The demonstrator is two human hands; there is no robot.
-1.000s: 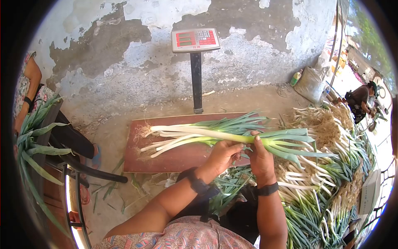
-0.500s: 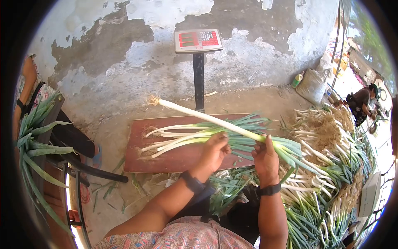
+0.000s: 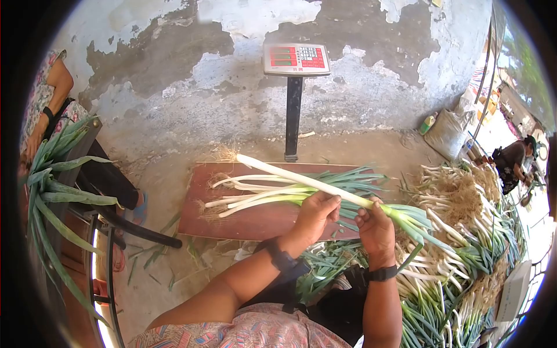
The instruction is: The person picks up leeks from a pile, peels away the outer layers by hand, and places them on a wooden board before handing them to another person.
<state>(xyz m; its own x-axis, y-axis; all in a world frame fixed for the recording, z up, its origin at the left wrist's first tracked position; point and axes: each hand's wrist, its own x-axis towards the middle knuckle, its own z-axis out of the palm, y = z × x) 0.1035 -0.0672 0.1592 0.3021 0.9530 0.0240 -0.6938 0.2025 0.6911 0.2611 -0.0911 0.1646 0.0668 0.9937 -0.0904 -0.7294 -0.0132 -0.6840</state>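
Observation:
A long green onion (image 3: 290, 175) slants over the red-brown board (image 3: 261, 228), its roots at the upper left. My right hand (image 3: 376, 229) is closed round it where the white stalk turns into green leaves. Just below the stalk, my left hand (image 3: 315, 216) has its fingers drawn together near the thumb; whether they pinch anything is too small to tell. Several more onions (image 3: 255, 199) lie on the board beneath, roots to the left and leaves to the right.
A scale display (image 3: 296, 59) stands on a black post behind the board. Piled onions (image 3: 464, 203) cover the right side. At the left, a person's arm (image 3: 58, 87) shows behind leaves on a dark rack. Another person (image 3: 513, 162) crouches far right. A sack (image 3: 447, 134) leans by the wall.
The long onion has been lifted from lying nearly level to a slant, its root end up. My left hand has come back closer to the stalk. The whole view has shifted slightly.

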